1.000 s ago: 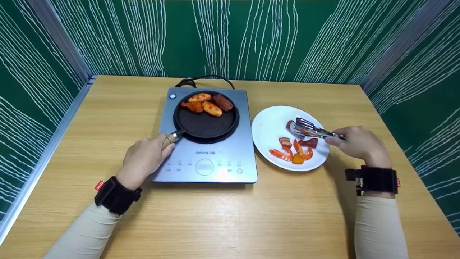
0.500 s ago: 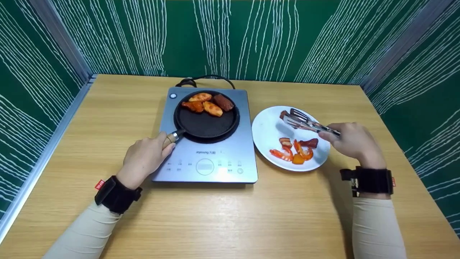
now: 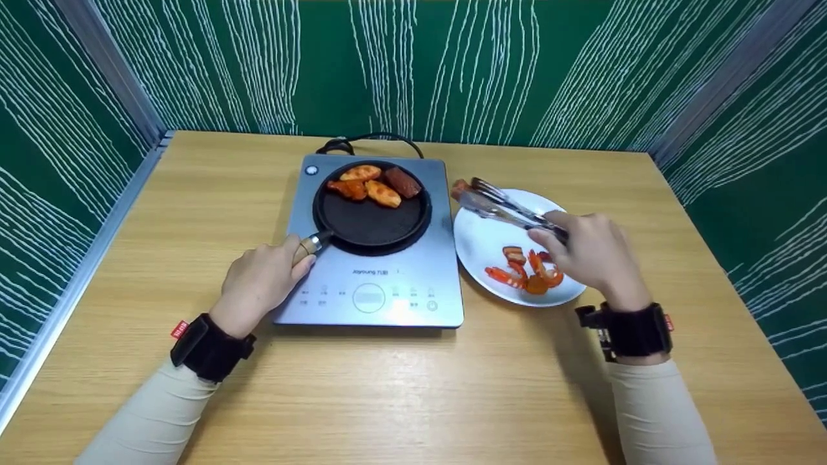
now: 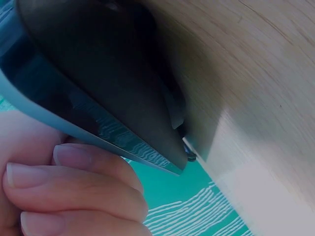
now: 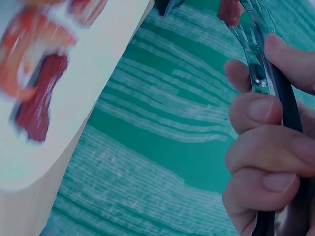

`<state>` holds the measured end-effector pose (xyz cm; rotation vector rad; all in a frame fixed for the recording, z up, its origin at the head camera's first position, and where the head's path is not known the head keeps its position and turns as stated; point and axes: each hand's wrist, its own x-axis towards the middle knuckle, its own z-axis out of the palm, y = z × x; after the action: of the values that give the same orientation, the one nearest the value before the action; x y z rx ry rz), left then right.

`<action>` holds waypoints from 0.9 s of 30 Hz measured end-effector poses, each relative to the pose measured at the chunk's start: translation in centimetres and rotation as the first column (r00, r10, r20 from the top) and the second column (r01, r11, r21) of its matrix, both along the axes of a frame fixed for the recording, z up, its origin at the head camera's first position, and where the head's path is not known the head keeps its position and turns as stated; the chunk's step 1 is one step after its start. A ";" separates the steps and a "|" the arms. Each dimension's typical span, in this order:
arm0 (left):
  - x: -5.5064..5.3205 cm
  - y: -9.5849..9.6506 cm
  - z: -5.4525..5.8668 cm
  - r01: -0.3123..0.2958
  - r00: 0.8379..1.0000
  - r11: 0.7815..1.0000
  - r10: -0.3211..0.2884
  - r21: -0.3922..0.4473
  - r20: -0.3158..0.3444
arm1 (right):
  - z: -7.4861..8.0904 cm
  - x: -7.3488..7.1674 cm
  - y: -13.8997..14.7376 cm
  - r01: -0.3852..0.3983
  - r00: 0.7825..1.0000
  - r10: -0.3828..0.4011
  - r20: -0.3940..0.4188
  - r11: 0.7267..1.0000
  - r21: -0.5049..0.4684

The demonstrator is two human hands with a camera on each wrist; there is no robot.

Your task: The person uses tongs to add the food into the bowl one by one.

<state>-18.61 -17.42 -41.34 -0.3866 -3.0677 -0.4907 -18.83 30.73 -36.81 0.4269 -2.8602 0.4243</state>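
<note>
My left hand [image 3: 261, 278] grips the wooden handle [image 3: 303, 250] of a black frying pan [image 3: 362, 223] on a silver induction cooktop [image 3: 329, 278]. Two yellowish browned pieces [image 3: 382, 194], a reddish-brown chicken-like piece [image 3: 347, 189] and a dark brown meat slab [image 3: 402, 183] lie in its far half. Metal tongs [image 3: 513, 208] are gripped by my right hand [image 3: 594, 248]. Between their tips is a reddish-brown piece of meat [image 3: 460, 188], raised over the left rim of a white plate [image 3: 471, 258]. The right wrist view shows the fingers curled round the tongs [image 5: 283, 93].
Shrimp [image 3: 507, 278], a layered pork-like piece [image 3: 513, 254] and an orange chunk [image 3: 535, 285] lie on the plate's near side. A dark red strip [image 5: 42, 98] lies there too. Behind the cooktop runs a black cord [image 3: 381, 135]. Green walls [image 3: 452, 71] border the wooden table [image 3: 413, 394].
My right hand has moved left and away from me, with the tongs carrying the meat from the plate's middle to above its left rim. The left hand and the pan stay put.
</note>
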 end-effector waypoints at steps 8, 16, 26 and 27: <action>0.0 0.0 0.0 0.000 1.000 1.000 0.000 0.005 -0.007 | -0.6 -0.7 -5.2 -0.114 0.987 0.114 -0.116 0.993 0.011; 0.1 -0.1 -0.1 0.003 1.000 1.000 -0.003 -0.002 -0.028 | -0.6 -2.8 -10.7 -0.132 0.986 0.143 -0.086 0.984 0.119; 0.0 0.0 0.0 0.001 1.000 1.000 -0.001 -0.007 -0.020 | -0.5 -4.7 -15.4 -0.153 0.987 0.160 -0.014 0.963 0.222; 0.0 0.0 0.0 0.001 1.000 1.000 -0.001 -0.007 -0.018 | -0.5 -4.8 -15.7 -0.156 0.987 0.162 -0.011 0.962 0.226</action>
<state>-18.58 -17.46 -41.30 -0.3901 -3.0530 -0.4748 -23.67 15.07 -37.33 0.7010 -2.8652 0.1170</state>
